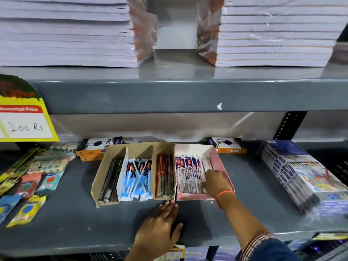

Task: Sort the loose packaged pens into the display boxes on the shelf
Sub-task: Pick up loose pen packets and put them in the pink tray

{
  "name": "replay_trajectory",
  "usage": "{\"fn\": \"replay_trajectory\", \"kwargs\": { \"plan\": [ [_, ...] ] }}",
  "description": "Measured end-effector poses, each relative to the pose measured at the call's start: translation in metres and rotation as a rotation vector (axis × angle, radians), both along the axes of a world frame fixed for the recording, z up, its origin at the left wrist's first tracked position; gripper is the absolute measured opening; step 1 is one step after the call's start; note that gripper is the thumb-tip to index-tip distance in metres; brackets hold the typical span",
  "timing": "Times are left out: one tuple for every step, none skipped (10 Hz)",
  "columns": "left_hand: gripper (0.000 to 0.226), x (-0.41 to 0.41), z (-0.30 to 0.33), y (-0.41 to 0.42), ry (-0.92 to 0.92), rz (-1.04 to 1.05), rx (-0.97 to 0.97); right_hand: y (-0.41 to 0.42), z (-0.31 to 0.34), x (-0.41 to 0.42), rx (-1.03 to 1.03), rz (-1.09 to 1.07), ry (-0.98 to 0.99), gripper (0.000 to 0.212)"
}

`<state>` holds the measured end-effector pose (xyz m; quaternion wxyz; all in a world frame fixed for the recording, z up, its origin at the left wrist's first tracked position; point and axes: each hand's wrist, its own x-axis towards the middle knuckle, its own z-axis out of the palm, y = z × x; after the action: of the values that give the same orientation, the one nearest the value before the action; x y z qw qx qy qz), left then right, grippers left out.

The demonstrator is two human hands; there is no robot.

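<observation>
Nearest, left hand (158, 225) flat on the grey shelf (75, 213), fingers spread, nothing in its grip, fingertips touching the front corner of the brown box (105, 172). Right hand (216, 180) just past it, reaching into the pink box (224, 162), an orange band round the wrist, a patterned sleeve (261, 243) on the arm. Fingers of that hand bent down onto the purple and white pen packs (188, 174); cannot tell if the grip is closed on a pack or only pressing on them.

Pink box touching the right side of the brown box. Brown box split into three parts: dark pen packs (111, 178) on the left, blue and white pen packs (137, 176) jumbled in the middle, red and black pen packs (164, 174) on the right.

Small bright packets (28, 189) lying loose far left on the same shelf. A stack of wrapped colourful packs (299, 176) far right. Two orange and black boxes (99, 146) behind, near the back wall.

A yellow price card (24, 119) with "200 Rs" hanging at upper left. Tall piles of white notebooks (66, 34) on the shelf above.
</observation>
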<state>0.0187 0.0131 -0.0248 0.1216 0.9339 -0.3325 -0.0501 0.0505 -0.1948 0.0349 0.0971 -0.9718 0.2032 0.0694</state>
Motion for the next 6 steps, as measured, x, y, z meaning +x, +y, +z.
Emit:
{"fn": "replay_trajectory", "kwargs": {
  "plan": [
    [0.074,0.001,-0.007,0.001,-0.090,-0.009,-0.037,0.001,0.000,0.000,-0.062,0.007,0.002,0.034],
    [0.073,0.003,-0.011,0.001,-0.155,-0.002,-0.058,0.002,-0.001,0.002,-0.076,0.010,-0.024,0.036],
    [0.073,0.003,-0.012,0.001,-0.154,-0.011,-0.066,0.000,0.001,0.003,0.121,-0.075,-0.122,0.040],
    [0.073,0.003,-0.010,0.001,-0.148,-0.015,-0.075,-0.007,0.006,0.011,0.395,-0.178,-0.172,0.036],
    [0.073,0.002,-0.009,0.001,-0.140,-0.025,-0.078,-0.011,0.007,0.011,0.345,-0.166,-0.134,0.029],
    [0.073,0.002,-0.010,0.001,-0.146,-0.023,-0.092,-0.009,0.007,0.004,0.180,-0.127,-0.106,0.030]
  ]
}}
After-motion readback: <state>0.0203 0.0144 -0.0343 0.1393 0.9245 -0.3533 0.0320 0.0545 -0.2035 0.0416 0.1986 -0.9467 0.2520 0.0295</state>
